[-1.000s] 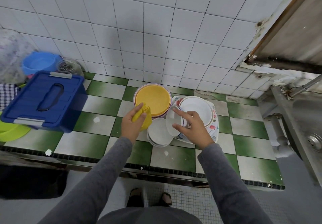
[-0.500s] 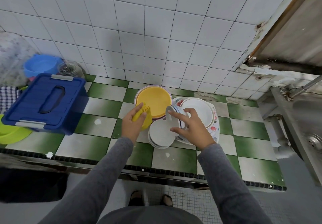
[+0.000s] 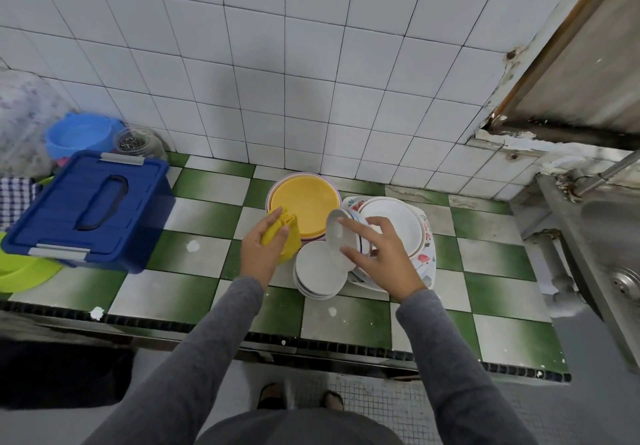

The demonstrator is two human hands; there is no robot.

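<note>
Two hands work above a table (image 3: 207, 257) faced with glossy green-and-white checkered tiles. The right hand (image 3: 384, 257) grips a small white ceramic bowl with a thin blue line near its rim (image 3: 341, 233). Its fingers and thumb clasp the bowl from opposite sides. The bowl is tipped on edge, its smooth round hollow turned toward the left. It hangs just above a short stack of small round white plates (image 3: 320, 271), between the two larger piles of crockery.

The left hand (image 3: 258, 254) holds a folded yellow cloth (image 3: 291, 240), soft and layered at its fold, with the fingers wrapped over it. The cloth lies just beside the bowl; whether they touch cannot be told. Behind the cloth sits a round yellow plastic plate (image 3: 304, 202) on top of pale pink ones. To the right, broad round white plates (image 3: 391, 223) rest on a rectangular tray with a flower print (image 3: 425, 261).

Far to the left stands a dark blue plastic box with a ridged lid and grey clasps (image 3: 90, 209). At the right edge is a dull steel sink (image 3: 609, 236). Both sleeves are of plain grey fabric.
</note>
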